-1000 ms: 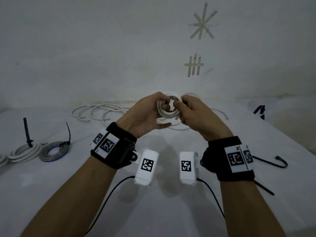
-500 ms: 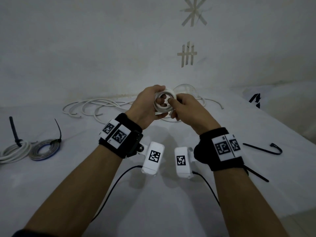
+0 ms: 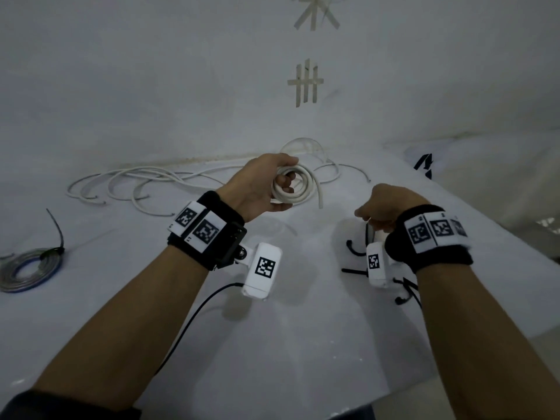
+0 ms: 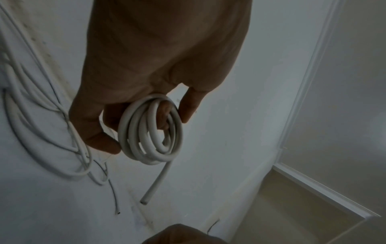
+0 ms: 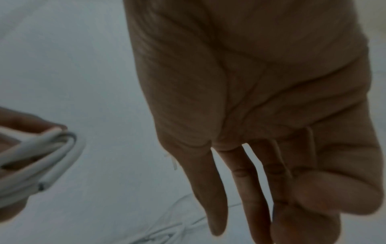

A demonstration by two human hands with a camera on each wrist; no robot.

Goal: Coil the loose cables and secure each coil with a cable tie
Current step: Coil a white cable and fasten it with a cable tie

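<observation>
Clamping the small white round-cable coil (image 3: 292, 184) in our left hand (image 3: 257, 186), we are keeping its turns tight. Our empty, loose-fingered right hand (image 3: 383, 207) is hovering above the black cable ties (image 3: 353, 251) beside that coil; we should be pinching one.

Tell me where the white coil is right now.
The white coil is off the table, near the centre of the head view, gripped by the left hand, in front of the loose white cables.

On my feed I see a white desk (image 3: 303, 344) against a pale wall (image 3: 151, 71). Two tape marks sit on that wall, a hash (image 3: 305, 83) below a star (image 3: 315, 13). At far right lies a dark mark (image 3: 424, 165); I cannot tell what.
</observation>
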